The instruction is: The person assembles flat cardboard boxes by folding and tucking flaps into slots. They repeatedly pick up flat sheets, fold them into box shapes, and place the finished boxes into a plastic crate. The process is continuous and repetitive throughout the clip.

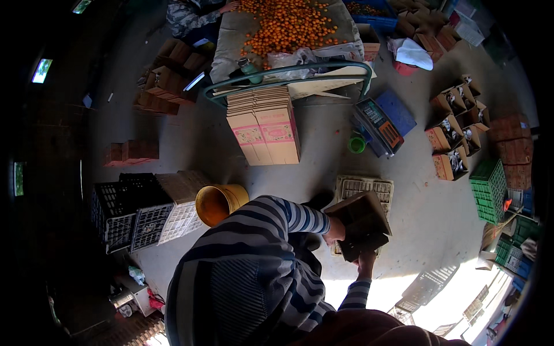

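Right now I am looking down past my striped sleeves at a brown carton (362, 222) that I am holding in front of me, above the floor (415, 196). My left hand (334, 229) is gripping its left edge, fingers wrapped over the flap, and my right hand (366, 260) is clamping it from underneath, so the carton is sitting tilted between the two with its open side turned up, probably to keep the flaps steady. Directly below it a pale crate (365, 187) is lying flat on the floor. A yellow bucket (219, 203) is lying on its side to my left, and a stack of flat cartons (264, 124) is resting against a green cart (288, 72) further ahead.
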Demonstrator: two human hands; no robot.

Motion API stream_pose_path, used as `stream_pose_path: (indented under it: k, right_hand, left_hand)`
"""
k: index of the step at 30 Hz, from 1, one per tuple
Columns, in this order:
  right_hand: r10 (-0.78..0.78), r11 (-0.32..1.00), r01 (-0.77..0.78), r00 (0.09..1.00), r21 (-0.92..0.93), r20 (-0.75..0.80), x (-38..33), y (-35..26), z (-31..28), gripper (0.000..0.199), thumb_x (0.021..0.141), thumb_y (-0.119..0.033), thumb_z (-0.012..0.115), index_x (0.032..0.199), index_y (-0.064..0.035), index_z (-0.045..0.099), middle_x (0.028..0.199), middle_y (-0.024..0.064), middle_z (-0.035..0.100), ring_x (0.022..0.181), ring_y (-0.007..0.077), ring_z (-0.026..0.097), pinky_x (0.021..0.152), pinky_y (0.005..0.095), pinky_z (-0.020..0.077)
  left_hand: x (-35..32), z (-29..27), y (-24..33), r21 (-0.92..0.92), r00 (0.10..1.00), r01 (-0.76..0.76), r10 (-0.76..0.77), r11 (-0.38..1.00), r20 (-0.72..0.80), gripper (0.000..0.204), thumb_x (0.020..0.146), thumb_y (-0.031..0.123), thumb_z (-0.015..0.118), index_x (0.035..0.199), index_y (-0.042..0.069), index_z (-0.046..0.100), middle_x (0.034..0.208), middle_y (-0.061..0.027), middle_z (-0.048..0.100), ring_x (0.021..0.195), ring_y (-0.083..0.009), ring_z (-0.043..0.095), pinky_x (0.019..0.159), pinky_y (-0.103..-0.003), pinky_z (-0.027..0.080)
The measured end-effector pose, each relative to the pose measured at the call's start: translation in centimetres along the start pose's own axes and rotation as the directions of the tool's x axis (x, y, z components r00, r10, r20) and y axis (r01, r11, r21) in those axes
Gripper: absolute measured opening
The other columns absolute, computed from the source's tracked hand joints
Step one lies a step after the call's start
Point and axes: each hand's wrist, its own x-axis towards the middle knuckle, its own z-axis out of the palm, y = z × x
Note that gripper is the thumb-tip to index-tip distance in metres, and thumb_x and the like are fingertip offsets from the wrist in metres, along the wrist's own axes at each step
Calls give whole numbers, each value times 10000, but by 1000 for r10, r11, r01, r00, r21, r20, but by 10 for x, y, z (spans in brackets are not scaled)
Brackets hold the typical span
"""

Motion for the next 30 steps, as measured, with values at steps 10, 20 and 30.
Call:
stream_pose_path:
  k: [10, 20, 30]
  right_hand:
    - [-272, 954, 299, 800, 38, 535, -72, -99, 145, 270, 960, -315, 575, 1062, -65, 584, 802, 108, 645, 616, 208, 678, 548, 307, 563]
    - [-88, 691, 446, 833, -568, 547, -71, 55, 166, 196, 902, -165, 689, 820, -1, 619, 615, 132, 619, 522, 225, 653, 446, 350, 525]
    - [-48, 909, 196, 926, -368, 374, -121, -36, 321, 180, 941, -193, 618, 952, -14, 616, 718, 99, 642, 557, 196, 651, 505, 322, 552]
  left_hand:
    - [-256, 70, -17, -273, 577, 569, -613, 776, -541, 147, 788, 197, 640, 845, 82, 712, 819, -157, 699, 826, -380, 687, 727, -503, 540]
    - [-571, 108, -74, -644, -292, 674, -671, 361, -681, 216, 844, 274, 595, 900, 79, 669, 825, -194, 664, 816, -419, 645, 731, -541, 507]
    - [-929, -103, -253, -512, -510, 859, 122, 16, -851, 351, 843, 329, 675, 1097, 86, 672, 949, -152, 698, 908, -366, 671, 760, -485, 545]
